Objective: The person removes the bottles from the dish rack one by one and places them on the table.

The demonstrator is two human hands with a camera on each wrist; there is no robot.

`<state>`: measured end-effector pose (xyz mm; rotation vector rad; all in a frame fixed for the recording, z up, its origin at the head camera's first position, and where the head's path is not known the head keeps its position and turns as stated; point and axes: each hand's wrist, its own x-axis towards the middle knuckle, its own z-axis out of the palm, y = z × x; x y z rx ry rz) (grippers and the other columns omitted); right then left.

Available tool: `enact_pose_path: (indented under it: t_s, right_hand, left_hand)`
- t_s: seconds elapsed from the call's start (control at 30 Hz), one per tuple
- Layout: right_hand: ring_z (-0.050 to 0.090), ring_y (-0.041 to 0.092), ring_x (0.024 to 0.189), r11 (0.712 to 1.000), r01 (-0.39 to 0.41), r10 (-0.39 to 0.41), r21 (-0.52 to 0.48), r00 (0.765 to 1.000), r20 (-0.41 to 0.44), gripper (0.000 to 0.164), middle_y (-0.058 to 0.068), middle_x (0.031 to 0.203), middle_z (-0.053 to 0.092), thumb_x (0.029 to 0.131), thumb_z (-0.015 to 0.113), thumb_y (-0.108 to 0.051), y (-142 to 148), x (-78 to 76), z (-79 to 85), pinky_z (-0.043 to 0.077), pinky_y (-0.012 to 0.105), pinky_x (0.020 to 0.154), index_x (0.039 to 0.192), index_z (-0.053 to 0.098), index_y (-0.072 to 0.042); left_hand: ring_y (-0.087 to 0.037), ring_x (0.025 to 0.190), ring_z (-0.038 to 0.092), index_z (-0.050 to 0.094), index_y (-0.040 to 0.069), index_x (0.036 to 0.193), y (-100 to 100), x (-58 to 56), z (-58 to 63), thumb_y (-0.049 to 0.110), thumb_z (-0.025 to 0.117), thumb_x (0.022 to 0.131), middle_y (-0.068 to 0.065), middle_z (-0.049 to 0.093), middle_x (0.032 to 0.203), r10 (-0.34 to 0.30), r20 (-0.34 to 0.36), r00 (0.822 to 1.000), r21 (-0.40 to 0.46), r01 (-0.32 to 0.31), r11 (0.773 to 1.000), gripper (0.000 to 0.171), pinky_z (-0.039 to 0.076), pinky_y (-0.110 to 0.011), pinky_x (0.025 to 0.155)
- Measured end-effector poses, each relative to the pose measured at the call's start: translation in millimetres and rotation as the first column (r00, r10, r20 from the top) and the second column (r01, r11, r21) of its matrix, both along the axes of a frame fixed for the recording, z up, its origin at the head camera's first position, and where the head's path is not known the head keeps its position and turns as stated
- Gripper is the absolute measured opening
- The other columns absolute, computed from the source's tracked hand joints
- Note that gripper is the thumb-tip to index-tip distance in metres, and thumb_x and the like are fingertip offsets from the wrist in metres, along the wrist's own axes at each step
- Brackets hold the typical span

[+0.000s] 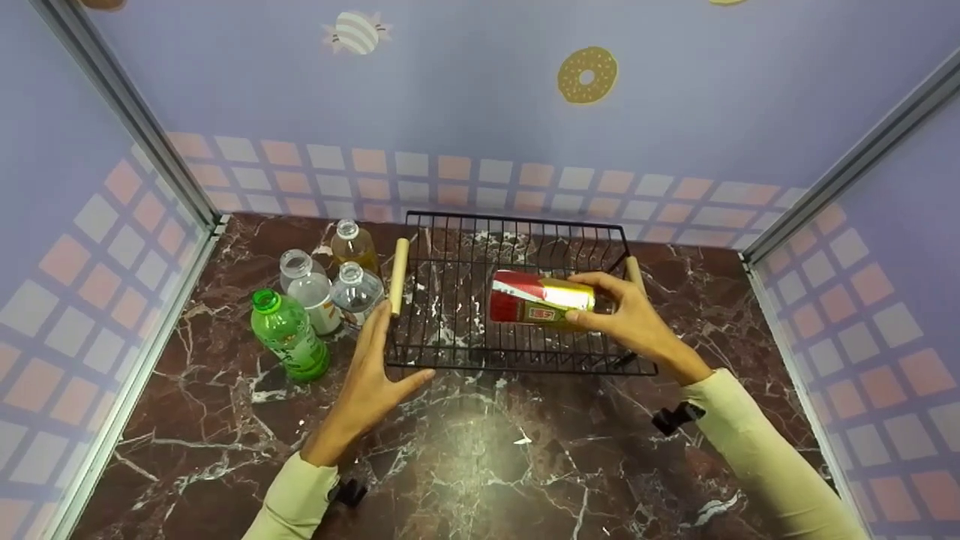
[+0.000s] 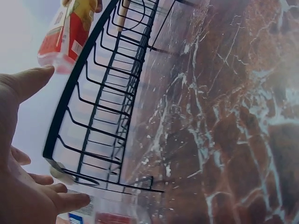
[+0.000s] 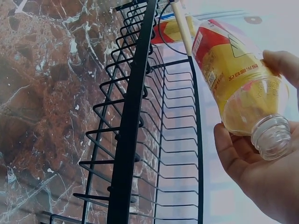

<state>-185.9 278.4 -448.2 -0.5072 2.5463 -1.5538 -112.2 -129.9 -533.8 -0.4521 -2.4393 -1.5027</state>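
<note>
My right hand (image 1: 637, 322) grips a clear plastic bottle (image 1: 536, 300) with a red and yellow label, tipped on its side above the black wire basket (image 1: 517, 369). Its uncapped neck (image 3: 272, 137) points back toward the palm in the right wrist view, thumb on one side and fingers on the other. At the basket's left end, my left hand (image 1: 371, 382) has its fingers extended, fingertips right at the wooden handle (image 1: 400, 277). The left thumb (image 2: 32, 81) is spread away from the fingers, near the basket's front rim.
Left of the basket stand a green bottle (image 1: 292, 337), a clear bottle with a white label (image 1: 309, 289), another clear bottle (image 1: 356, 294) and one with amber contents (image 1: 355, 244). A second wooden handle (image 1: 635, 276) is at the right end. Patterned walls (image 1: 480, 90) enclose the marbled table (image 1: 480, 450).
</note>
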Motion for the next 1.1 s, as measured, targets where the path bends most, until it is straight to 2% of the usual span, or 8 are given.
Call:
enact_pose_path:
  t_s: [0.23, 0.47, 0.5, 0.67, 0.73, 0.77, 0.93, 1.1]
  right_hand:
    - [0.077, 0.021, 0.105, 0.999, -0.031, 0.031, 0.012, 0.999, -0.010, 0.056, 0.018, 0.132, 0.076, 0.094, 0.087, -0.014, -2.0, 3.5, -0.4, 0.060, 0.028, 0.102, 0.145, 0.068, -0.001]
    - [0.079, 0.020, 0.102, 0.998, -0.046, 0.047, 0.034, 0.999, -0.023, 0.056, 0.015, 0.129, 0.078, 0.094, 0.088, -0.016, -7.0, 10.8, 4.7, 0.061, 0.029, 0.100, 0.145, 0.069, -0.003]
    - [0.079, 0.019, 0.102, 0.998, -0.049, 0.050, 0.038, 0.998, -0.029, 0.055, 0.015, 0.128, 0.078, 0.094, 0.087, -0.016, -8.2, 12.3, 5.8, 0.056, 0.028, 0.108, 0.145, 0.069, -0.003]
    - [0.076, 0.024, 0.095, 0.995, -0.101, 0.101, 0.015, 0.994, -0.038, 0.055, 0.016, 0.121, 0.078, 0.093, 0.089, -0.012, -14.4, 19.8, 8.6, 0.063, 0.030, 0.095, 0.143, 0.070, -0.003]
    - [0.074, 0.028, 0.096, 0.990, -0.139, 0.138, -0.009, 0.990, -0.019, 0.056, 0.016, 0.121, 0.075, 0.092, 0.089, -0.011, -17.0, 23.4, 9.3, 0.067, 0.034, 0.080, 0.143, 0.069, -0.002]
    - [0.073, 0.030, 0.097, 0.987, -0.158, 0.158, -0.017, 0.987, -0.007, 0.057, 0.017, 0.122, 0.074, 0.091, 0.090, -0.011, -18.4, 25.3, 10.0, 0.068, 0.035, 0.079, 0.144, 0.069, -0.003]
    - [0.072, 0.033, 0.103, 0.976, -0.219, 0.219, 0.006, 0.976, 0.009, 0.058, 0.013, 0.124, 0.074, 0.092, 0.090, -0.015, -24.3, 34.4, 15.0, 0.069, 0.041, 0.083, 0.145, 0.068, -0.007]
    - [0.073, 0.030, 0.102, 0.966, -0.253, 0.255, 0.051, 0.967, -0.028, 0.057, 0.009, 0.124, 0.075, 0.093, 0.090, -0.018, -28.2, 40.0, 17.6, 0.068, 0.039, 0.084, 0.144, 0.068, -0.005]
  left_hand:
    - [-0.051, 0.163, 0.020, 0.025, -0.010, 0.169, 7.7, 10.2, 19.3, 0.017, 0.098, 0.081, -0.030, 0.023, 0.175, -0.007, -0.026, 1.000, -0.049, 0.006, 0.999, 0.118, 0.018, -0.072, 0.132]
    - [-0.039, 0.165, 0.022, 0.027, -0.005, 0.170, 20.3, 19.9, 40.5, 0.025, 0.095, 0.083, -0.016, 0.022, 0.180, -0.077, -0.048, 0.996, -0.100, 0.072, 0.992, 0.115, 0.020, -0.059, 0.135]
    - [-0.038, 0.165, 0.022, 0.028, -0.004, 0.170, 21.8, 20.5, 43.1, 0.027, 0.095, 0.084, -0.014, 0.022, 0.180, -0.093, -0.042, 0.995, -0.105, 0.088, 0.991, 0.114, 0.020, -0.058, 0.135]
    - [-0.039, 0.164, 0.029, 0.034, -0.003, 0.169, 29.4, 18.9, 55.6, 0.028, 0.094, 0.086, -0.016, 0.031, 0.178, -0.164, -0.067, 0.984, -0.141, 0.154, 0.978, 0.107, 0.024, -0.060, 0.134]
    - [-0.039, 0.162, 0.032, 0.035, -0.002, 0.169, 32.6, 18.2, 60.8, 0.028, 0.094, 0.087, -0.016, 0.033, 0.177, -0.190, -0.084, 0.978, -0.161, 0.175, 0.971, 0.104, 0.027, -0.059, 0.133]
    - [-0.038, 0.162, 0.034, 0.035, 0.000, 0.169, 34.2, 18.1, 63.2, 0.030, 0.093, 0.088, -0.016, 0.034, 0.177, -0.202, -0.090, 0.975, -0.173, 0.185, 0.967, 0.104, 0.029, -0.058, 0.133]
    - [-0.033, 0.161, 0.037, 0.032, 0.005, 0.172, 44.2, 18.4, 74.5, 0.037, 0.089, 0.092, -0.013, 0.033, 0.177, -0.274, -0.111, 0.955, -0.218, 0.246, 0.945, 0.103, 0.033, -0.053, 0.131]
    - [-0.032, 0.159, 0.040, 0.035, 0.001, 0.170, 54.1, 15.5, 79.8, 0.030, 0.092, 0.089, -0.014, 0.037, 0.175, -0.311, -0.112, 0.944, -0.244, 0.278, 0.929, 0.103, 0.036, -0.051, 0.131]
